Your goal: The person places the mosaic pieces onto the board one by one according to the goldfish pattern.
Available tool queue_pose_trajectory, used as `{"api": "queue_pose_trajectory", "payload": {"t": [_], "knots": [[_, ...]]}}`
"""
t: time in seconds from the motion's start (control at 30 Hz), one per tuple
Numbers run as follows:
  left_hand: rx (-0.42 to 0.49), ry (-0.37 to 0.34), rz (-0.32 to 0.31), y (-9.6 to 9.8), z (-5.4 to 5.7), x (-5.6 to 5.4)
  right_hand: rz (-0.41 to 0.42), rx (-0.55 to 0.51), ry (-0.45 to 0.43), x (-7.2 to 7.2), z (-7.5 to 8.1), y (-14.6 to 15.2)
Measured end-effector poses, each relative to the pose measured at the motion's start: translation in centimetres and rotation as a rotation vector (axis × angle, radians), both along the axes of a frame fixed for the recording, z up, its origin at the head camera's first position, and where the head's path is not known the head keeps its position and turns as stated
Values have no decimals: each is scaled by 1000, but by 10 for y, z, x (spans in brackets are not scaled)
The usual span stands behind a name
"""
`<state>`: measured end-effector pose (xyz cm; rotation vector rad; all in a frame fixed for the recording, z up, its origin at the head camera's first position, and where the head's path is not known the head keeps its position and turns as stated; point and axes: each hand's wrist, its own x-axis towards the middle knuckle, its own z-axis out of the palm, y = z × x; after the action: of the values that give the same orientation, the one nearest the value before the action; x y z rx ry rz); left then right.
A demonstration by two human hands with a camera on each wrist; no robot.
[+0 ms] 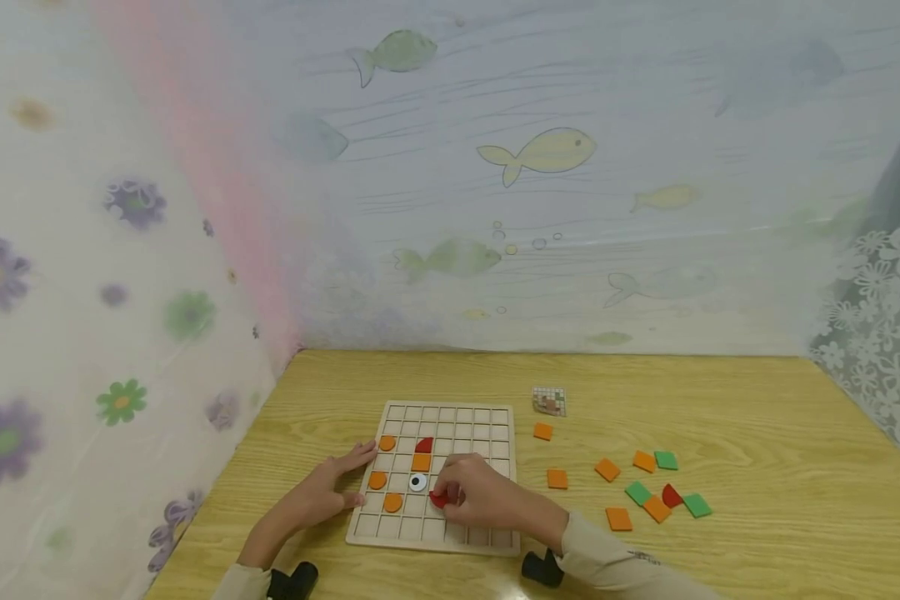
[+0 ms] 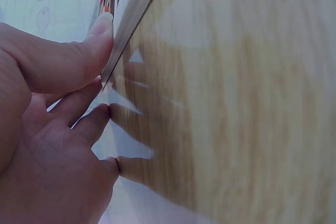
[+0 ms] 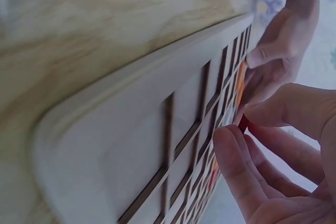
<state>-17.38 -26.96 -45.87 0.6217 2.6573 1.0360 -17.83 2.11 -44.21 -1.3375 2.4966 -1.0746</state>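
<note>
A wooden grid board (image 1: 483, 415) lies on the table with several pieces in its cells. Near its middle, my right hand (image 1: 483, 493) pinches a red piece (image 1: 438, 500) between thumb and fingertips, low over the cells; the fingers hide part of it. Beside it sits a white eye disc (image 1: 417, 482). An orange square (image 1: 422, 462) and a red quarter-round piece (image 1: 424, 445) lie in the column above. Orange discs (image 1: 393, 502) occupy cells at the left. My left hand (image 1: 317, 493) rests at the board's left edge, its thumb (image 2: 97, 45) against the rim and other fingertips on the table.
Right of the board, loose orange squares (image 1: 618, 519), green squares (image 1: 696, 505) and a red quarter-round piece (image 1: 671, 496) are scattered. A small printed grid card (image 1: 550, 401) lies past the board's far right corner. A fish-patterned curtain (image 1: 450, 308) hangs behind the table.
</note>
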Motion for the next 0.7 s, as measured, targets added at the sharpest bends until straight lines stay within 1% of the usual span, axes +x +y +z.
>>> {"api": "queue_pose_trajectory", "payload": {"t": [0.17, 0.33, 0.53, 0.7], "knots": [[-2, -4, 7, 1, 0, 0, -3, 25, -6, 2, 1, -13], [7, -10, 7, 0, 0, 0, -5, 57, 31, 2, 1, -25], [2, 4, 1, 0, -1, -1, -28, 96, 36, 2, -2, -36], [-2, 12, -3, -1, -1, 0, -35, 116, 62, 4, -3, -41]]}}
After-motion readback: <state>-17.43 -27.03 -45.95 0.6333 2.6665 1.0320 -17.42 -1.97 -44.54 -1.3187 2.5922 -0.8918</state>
